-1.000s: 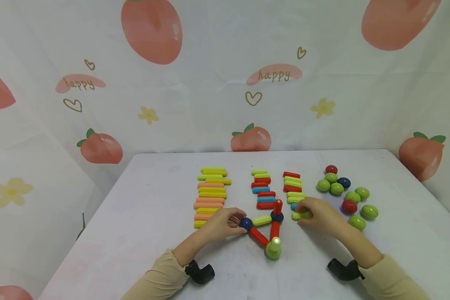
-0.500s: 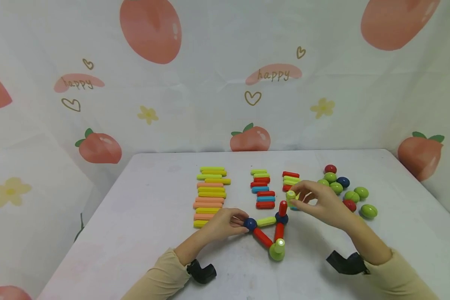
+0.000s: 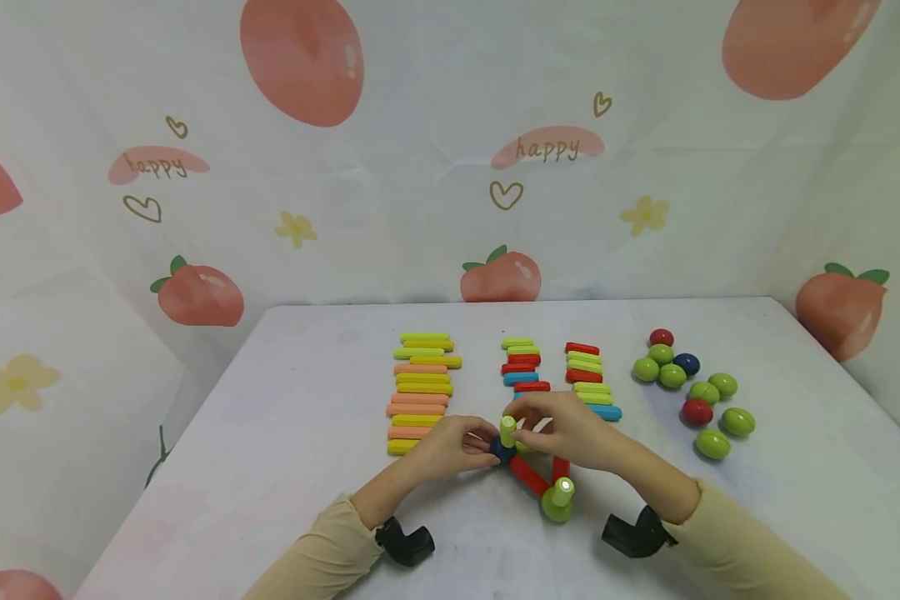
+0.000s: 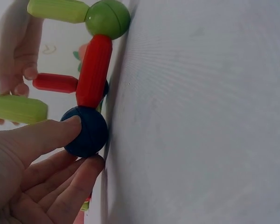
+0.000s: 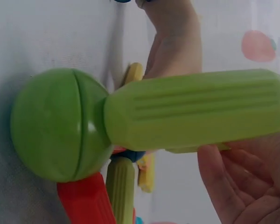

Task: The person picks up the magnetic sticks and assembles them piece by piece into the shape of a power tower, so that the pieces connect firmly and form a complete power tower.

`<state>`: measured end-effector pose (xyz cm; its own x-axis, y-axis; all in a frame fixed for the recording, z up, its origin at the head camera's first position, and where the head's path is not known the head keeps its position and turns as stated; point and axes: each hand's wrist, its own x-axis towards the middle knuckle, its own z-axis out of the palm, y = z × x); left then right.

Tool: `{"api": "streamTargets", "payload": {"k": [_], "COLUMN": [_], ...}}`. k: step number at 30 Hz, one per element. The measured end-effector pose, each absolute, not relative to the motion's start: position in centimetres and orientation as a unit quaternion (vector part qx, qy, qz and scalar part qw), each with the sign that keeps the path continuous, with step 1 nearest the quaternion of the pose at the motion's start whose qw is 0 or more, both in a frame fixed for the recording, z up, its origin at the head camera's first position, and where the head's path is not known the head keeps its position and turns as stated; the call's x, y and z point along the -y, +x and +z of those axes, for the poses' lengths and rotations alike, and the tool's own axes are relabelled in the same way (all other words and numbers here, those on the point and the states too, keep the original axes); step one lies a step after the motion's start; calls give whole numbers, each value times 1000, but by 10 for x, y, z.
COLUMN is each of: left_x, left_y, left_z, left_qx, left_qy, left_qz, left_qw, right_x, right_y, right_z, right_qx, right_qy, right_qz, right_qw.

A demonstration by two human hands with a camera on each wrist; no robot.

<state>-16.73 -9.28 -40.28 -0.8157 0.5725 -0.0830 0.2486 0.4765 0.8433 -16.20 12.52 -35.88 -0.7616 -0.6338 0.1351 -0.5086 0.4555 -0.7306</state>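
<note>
My left hand (image 3: 446,447) holds a dark blue ball (image 4: 88,133) between thumb and fingers, at the left corner of a triangle of magnetic sticks and balls. Right above that ball, my right hand (image 3: 573,429) pinches a short yellow-green stick (image 3: 507,432) upright; in the left wrist view its lower end is close to the ball. A red stick (image 3: 529,476) joins the blue ball to a green ball (image 3: 557,507), on which another yellow-green stick (image 5: 196,109) stands. My right hand hides most of the triangle's far corner; a red upright stick (image 4: 55,83) shows there in the left wrist view.
Long yellow and orange sticks (image 3: 423,388) lie in a column behind my left hand. Shorter sticks (image 3: 521,368) form a column in the middle, with another column of short sticks (image 3: 585,364) to its right. Loose green, red and blue balls (image 3: 672,377) lie on the right.
My right hand has picked up a yellow-green stick from the right column, lifted it and brought it left over the blue ball. The triangle shifted slightly right; my left hand kept its hold.
</note>
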Motion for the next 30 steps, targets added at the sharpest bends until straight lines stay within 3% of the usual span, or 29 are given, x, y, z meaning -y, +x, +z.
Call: {"api": "streamTargets", "payload": {"k": [10,15,20,26,30], "left_x": [92,91,91,91,91], "left_y": [-168,-166,-166,-166,-166], "left_z": [-403,-402,-401,-401,-401], "left_qx": [-849,-850,-853,-853,-853], "left_qy": [253,255,248,245,243], "left_qz": [430,428,425,424,425], "left_qw": [171,171,174,178,178], "right_x": [-128,-151,-196,-245,-259], "right_y": [-162,-164,-182,-204,-214], "right_z": [-360,-347,-338,-350,-365], "right_qx": [-855,-871,-898,-901,-902], "right_qy": [-329,-310,-217,-65,-30], "right_qz": [-388,-381,-381,-427,-426], "right_qw": [102,29,-34,28,62]}}
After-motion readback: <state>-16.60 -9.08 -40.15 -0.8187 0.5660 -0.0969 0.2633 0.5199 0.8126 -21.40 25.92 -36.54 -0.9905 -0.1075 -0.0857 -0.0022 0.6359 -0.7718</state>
